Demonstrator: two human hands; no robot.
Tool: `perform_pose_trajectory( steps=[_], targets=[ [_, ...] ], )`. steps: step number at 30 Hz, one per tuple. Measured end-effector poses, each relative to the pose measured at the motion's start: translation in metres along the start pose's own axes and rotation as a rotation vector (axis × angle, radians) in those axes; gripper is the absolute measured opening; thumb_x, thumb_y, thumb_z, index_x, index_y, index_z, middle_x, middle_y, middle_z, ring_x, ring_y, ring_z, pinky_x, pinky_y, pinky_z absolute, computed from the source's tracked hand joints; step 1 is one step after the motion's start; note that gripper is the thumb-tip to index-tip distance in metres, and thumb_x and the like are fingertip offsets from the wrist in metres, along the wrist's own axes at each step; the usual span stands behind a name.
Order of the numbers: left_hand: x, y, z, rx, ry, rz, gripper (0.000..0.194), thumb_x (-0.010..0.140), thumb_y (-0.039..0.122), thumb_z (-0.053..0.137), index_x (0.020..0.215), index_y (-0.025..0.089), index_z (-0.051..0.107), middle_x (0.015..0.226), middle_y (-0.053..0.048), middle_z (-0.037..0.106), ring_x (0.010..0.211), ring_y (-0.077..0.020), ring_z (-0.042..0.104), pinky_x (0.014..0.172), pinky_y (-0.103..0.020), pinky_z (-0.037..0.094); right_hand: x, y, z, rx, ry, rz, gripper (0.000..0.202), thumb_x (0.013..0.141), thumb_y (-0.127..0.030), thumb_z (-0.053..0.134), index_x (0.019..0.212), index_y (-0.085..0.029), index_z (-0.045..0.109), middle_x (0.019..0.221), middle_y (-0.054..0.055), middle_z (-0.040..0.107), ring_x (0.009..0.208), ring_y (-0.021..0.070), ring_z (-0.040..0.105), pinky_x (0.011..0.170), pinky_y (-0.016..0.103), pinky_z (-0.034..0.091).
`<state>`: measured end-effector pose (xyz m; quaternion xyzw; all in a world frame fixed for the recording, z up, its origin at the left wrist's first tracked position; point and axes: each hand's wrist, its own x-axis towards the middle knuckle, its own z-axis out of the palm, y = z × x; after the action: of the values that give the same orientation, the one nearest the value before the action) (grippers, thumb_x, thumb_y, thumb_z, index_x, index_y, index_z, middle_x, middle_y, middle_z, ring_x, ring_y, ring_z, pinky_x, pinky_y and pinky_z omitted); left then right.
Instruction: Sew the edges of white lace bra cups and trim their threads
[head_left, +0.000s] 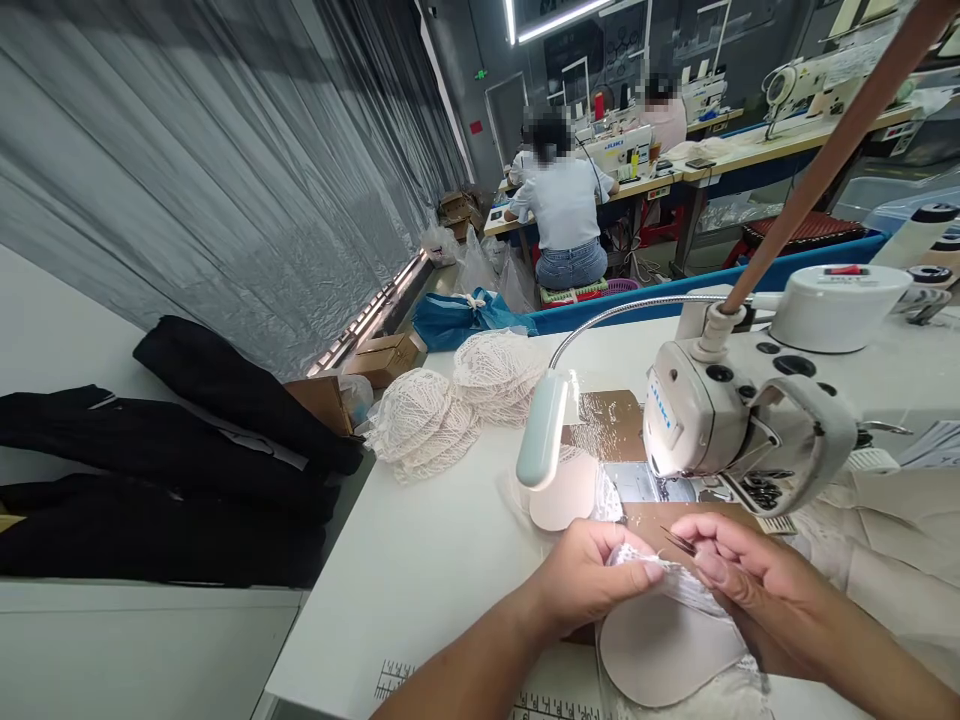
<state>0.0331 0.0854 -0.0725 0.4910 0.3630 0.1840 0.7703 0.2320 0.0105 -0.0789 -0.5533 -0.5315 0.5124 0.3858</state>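
Note:
My left hand [589,580] pinches the white lace edge [694,592] of a beige moulded bra cup [667,650] between thumb and fingers. The cup hangs below the pinch, its smooth side towards me. My right hand [761,575] is closed on a pair of dark, pointed tweezers [679,542], tips pointing left, close to the lace. Whether the tips touch a thread I cannot tell. Just beyond my hands stands the white sewing machine [694,420], its needle area partly hidden. Another beige cup with lace [566,495] lies left of the machine bed.
A pale green lamp [541,430] on a bendy neck hangs over the table [420,560]. Stacked lace cups [424,425] sit at its far left edge. Beige fabric [892,540] lies at right. Black garments [150,470] are on the left. People [566,205] sit at machines behind.

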Motion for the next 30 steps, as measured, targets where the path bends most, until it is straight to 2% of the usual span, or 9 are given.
perform_pose_trajectory(
  steps=[5,10,14,16,19,21,26,30],
  targets=[
    [0.001,0.001,0.0,0.015,0.07,-0.004,0.056,0.053,0.057,0.089,0.075,0.009,0.069,0.063,0.0,0.055,0.058,-0.0086,0.044,0.057,-0.023,0.033,-0.002,-0.004,-0.014,-0.091,-0.089,-0.015,0.041,0.089,-0.062,0.051,0.099,-0.026,0.066,0.094,0.005,0.07,0.092,0.0268,0.064,0.077,0.036,0.05],
    [0.001,-0.002,0.0,-0.005,0.02,0.019,0.053,0.058,0.055,0.087,0.078,0.008,0.074,0.062,-0.001,0.054,0.059,-0.0093,0.043,0.058,-0.025,0.031,0.002,-0.009,-0.016,-0.269,-0.184,-0.035,0.038,0.093,-0.058,0.047,0.104,-0.029,0.069,0.098,0.003,0.071,0.092,0.0252,0.064,0.082,0.037,0.05],
    [0.002,-0.007,-0.001,-0.008,-0.023,0.034,0.048,0.061,0.05,0.088,0.078,0.007,0.076,0.061,-0.001,0.053,0.059,-0.0092,0.04,0.059,-0.026,0.027,0.004,-0.014,-0.011,-0.323,-0.175,-0.026,0.037,0.092,-0.06,0.047,0.103,-0.032,0.07,0.099,0.001,0.071,0.092,0.024,0.064,0.082,0.036,0.049],
    [0.002,-0.007,-0.002,0.009,-0.043,0.025,0.046,0.061,0.05,0.087,0.075,0.007,0.075,0.058,0.002,0.047,0.057,-0.0079,0.035,0.057,-0.026,0.023,0.003,-0.015,-0.008,-0.322,-0.173,-0.033,0.036,0.093,-0.059,0.047,0.102,-0.032,0.07,0.098,0.0,0.071,0.093,0.0236,0.063,0.082,0.035,0.048],
    [0.001,-0.004,-0.003,0.044,-0.074,0.004,0.047,0.06,0.051,0.087,0.061,0.009,0.066,0.054,0.005,0.035,0.055,-0.0061,0.026,0.054,-0.026,0.016,0.003,-0.015,-0.003,-0.266,-0.176,-0.035,0.036,0.093,-0.057,0.047,0.1,-0.031,0.07,0.096,0.001,0.071,0.092,0.0233,0.063,0.08,0.035,0.047],
    [0.0,-0.003,-0.003,0.054,-0.075,0.008,0.049,0.06,0.052,0.087,0.057,0.01,0.061,0.053,0.006,0.033,0.054,-0.0058,0.025,0.054,-0.027,0.014,0.003,-0.014,-0.001,-0.227,-0.162,-0.026,0.036,0.094,-0.057,0.047,0.097,-0.03,0.071,0.094,0.001,0.071,0.089,0.023,0.063,0.079,0.034,0.046],
    [-0.001,-0.001,-0.002,0.041,-0.047,-0.007,0.049,0.061,0.054,0.085,0.067,0.008,0.07,0.054,0.005,0.038,0.054,-0.0066,0.029,0.055,-0.026,0.019,0.004,-0.012,-0.003,-0.187,-0.135,-0.027,0.037,0.093,-0.058,0.049,0.093,-0.03,0.073,0.089,0.001,0.072,0.085,0.0227,0.064,0.076,0.033,0.046],
    [-0.001,0.002,0.0,0.027,-0.041,-0.009,0.051,0.056,0.055,0.087,0.07,0.008,0.071,0.056,0.003,0.045,0.057,-0.0077,0.035,0.056,-0.026,0.023,0.004,-0.008,-0.008,-0.184,-0.194,-0.036,0.038,0.091,-0.059,0.049,0.101,-0.029,0.071,0.095,0.003,0.072,0.09,0.0246,0.063,0.08,0.035,0.049]
  ],
)
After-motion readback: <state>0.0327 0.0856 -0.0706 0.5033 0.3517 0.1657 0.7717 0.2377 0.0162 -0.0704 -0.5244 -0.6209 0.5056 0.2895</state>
